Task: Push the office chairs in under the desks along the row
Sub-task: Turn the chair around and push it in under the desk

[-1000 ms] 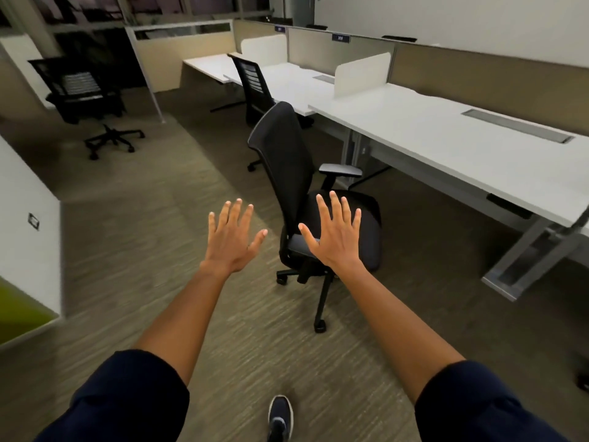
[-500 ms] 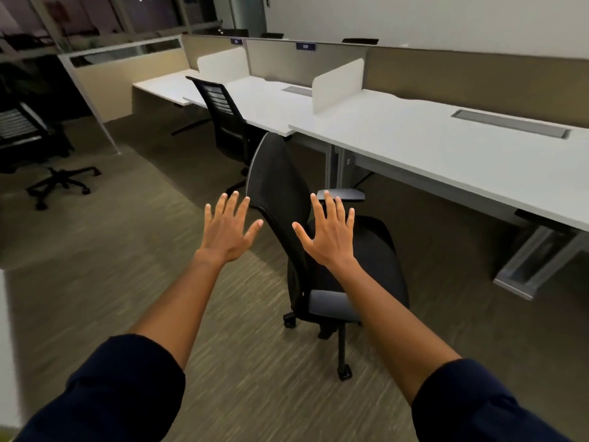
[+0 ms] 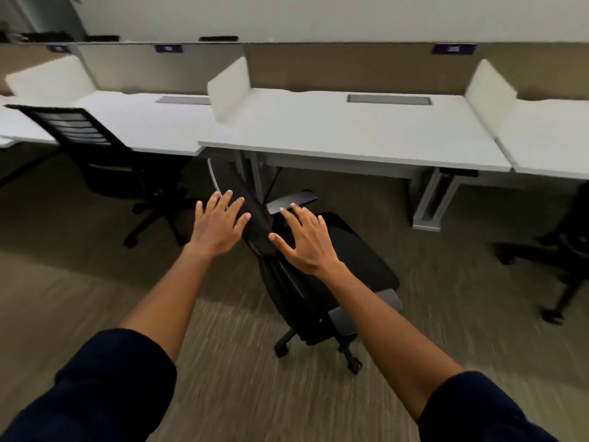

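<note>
A black office chair stands on the carpet in front of the middle white desk, its seat turned to the right and its backrest edge-on to me. My left hand is spread flat over the left side of the backrest top. My right hand hovers, fingers apart, just right of the backrest above the seat; whether either hand touches the chair I cannot tell. A second black chair with a slatted back sits partly under the left desk.
A third dark chair stands at the right edge, away from its desk. White side dividers separate the desks, with a tan partition wall behind. Grey desk legs stand right of the middle chair. Carpet lies around me.
I have stepped closer and turned right to face the desks. Both hands have reached forward to the top of the chair's backrest, one on each side.
</note>
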Tool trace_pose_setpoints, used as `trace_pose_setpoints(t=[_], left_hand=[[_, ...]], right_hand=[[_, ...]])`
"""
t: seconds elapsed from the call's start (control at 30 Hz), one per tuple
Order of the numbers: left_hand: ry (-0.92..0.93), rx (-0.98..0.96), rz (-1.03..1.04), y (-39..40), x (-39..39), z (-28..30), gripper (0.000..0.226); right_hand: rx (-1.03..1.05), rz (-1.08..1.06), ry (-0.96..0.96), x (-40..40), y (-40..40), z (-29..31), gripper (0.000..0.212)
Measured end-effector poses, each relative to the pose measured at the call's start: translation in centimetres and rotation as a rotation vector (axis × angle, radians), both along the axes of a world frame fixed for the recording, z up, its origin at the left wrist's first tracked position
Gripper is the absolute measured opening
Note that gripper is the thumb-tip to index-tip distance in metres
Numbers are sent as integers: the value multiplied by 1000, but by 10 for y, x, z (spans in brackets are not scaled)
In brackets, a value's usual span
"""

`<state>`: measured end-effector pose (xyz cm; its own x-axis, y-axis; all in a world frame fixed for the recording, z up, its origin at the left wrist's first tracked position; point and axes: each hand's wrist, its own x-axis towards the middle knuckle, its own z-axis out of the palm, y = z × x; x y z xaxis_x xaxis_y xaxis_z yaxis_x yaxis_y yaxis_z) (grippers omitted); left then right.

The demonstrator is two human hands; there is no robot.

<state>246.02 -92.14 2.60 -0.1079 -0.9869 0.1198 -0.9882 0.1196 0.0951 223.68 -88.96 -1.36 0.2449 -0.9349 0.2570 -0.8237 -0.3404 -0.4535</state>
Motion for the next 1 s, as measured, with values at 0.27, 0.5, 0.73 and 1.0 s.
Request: trace_pose_setpoints(t=[0.27, 0.5, 0.73, 1.0], left_hand=[[130, 114, -347, -44, 47, -7, 46], [158, 49, -334, -28, 52, -13, 47], [138, 4, -338, 17, 31, -11, 51], [202, -106, -459, 23, 14, 3, 53]], right_hand=[[173, -147, -4, 78, 21, 9, 75], [154, -199, 30, 94, 33, 6, 66], [183, -176, 60, 55, 72, 18, 60], [112, -346, 99, -30, 96, 27, 50]])
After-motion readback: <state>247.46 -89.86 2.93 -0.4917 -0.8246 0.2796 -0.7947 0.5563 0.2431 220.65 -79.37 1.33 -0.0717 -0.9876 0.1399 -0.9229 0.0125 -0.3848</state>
